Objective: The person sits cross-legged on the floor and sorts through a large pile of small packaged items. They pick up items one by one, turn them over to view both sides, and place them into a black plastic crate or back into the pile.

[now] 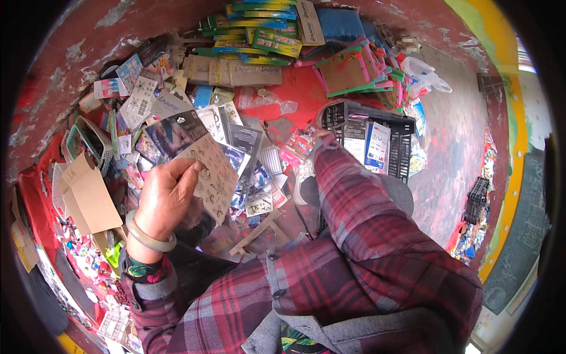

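Note:
My left hand, with a pale bangle on its wrist, pinches a beige sheet printed with small dark butterfly-like designs, which looks like a tattoo sheet. Directly beyond that sheet is a dark picture card; whether my fingers hold it too cannot be made out. My right arm reaches forward in a plaid sleeve. Only a bit of my right hand shows past the cuff, close to a pink packet and the black crate's near left side. Its fingers are hidden.
The black plastic crate holds upright cards. Piled cards and packets cover the floor ahead. An open cardboard box stands left by white baskets. Stacked yellow-green packages and pink-and-green framed boards lie at the far side.

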### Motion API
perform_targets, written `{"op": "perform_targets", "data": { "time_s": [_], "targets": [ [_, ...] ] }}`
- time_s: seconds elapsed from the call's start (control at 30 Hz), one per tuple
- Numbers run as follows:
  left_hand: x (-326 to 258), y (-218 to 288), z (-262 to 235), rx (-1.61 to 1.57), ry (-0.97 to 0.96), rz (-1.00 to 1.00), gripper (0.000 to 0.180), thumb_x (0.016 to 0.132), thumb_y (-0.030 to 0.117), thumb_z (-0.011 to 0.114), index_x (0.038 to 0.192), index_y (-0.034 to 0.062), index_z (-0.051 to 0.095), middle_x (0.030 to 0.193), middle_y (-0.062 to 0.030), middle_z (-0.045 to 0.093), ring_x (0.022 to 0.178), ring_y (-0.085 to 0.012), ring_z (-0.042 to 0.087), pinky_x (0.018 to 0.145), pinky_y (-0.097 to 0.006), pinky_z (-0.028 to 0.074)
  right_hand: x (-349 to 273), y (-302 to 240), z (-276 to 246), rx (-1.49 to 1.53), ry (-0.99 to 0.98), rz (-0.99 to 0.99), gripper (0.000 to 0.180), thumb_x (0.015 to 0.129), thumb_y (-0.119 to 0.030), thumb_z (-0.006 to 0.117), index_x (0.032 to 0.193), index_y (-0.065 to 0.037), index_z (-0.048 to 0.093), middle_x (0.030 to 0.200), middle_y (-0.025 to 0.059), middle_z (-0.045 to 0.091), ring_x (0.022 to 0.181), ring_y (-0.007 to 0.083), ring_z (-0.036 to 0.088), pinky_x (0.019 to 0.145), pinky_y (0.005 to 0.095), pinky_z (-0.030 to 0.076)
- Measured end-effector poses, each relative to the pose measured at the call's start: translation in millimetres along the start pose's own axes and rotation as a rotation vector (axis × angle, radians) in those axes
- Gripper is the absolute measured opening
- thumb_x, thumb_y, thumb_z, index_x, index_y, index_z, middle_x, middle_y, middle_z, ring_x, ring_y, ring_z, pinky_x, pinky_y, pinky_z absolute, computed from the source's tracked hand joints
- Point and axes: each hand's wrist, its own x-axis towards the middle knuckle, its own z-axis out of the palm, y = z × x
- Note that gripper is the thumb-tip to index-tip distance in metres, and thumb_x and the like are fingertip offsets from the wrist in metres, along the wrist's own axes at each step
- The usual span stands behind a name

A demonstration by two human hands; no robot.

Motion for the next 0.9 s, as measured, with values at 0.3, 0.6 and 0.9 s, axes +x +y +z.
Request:
{"op": "perform_targets", "data": {
  "time_s": [0.3,0.6,0.9],
  "targets": [
    [0.5,-2.3,1.4,0.020,0.030,0.023,0.020,0.083,0.016,0.054,0.085,-0.0022,0.063,0.062,-0.0184,0.057,0.054,-0.0244,0.058,0.052,-0.032,0.044,-22.1,1.6,52.7,0.115,0.069,0.141,0.012,0.074,-0.007,0.062,0.086,-0.005,0.061,0.079,0.0061,0.062,0.069,0.0201,0.059,0.053,0.0311,0.048],
    [7.0,-19.2,-3.6,0.158,0.129,0.027,0.021,0.081,0.018,0.055,0.085,-0.0007,0.064,0.067,-0.0162,0.060,0.060,-0.0231,0.059,0.059,-0.031,0.045,-51.6,-82.8,-42.0,0.559,0.244,-0.210,0.010,0.073,-0.007,0.064,0.081,-0.003,0.063,0.075,0.0045,0.063,0.066,0.0169,0.060,0.052,0.0286,0.047],
    [19.8,-40.4,-1.9,0.117,0.245,0.135,0.022,0.079,0.019,0.058,0.086,-0.0015,0.064,0.070,-0.0169,0.063,0.065,-0.0243,0.062,0.061,-0.032,0.047,-235.1,-132.5,-164.0,0.991,-0.111,-0.744,0.013,0.070,-0.011,0.073,0.068,-0.005,0.062,0.063,-0.0024,0.056,0.054,0.0058,0.049,0.049,0.0218,0.039]
  ]
}}
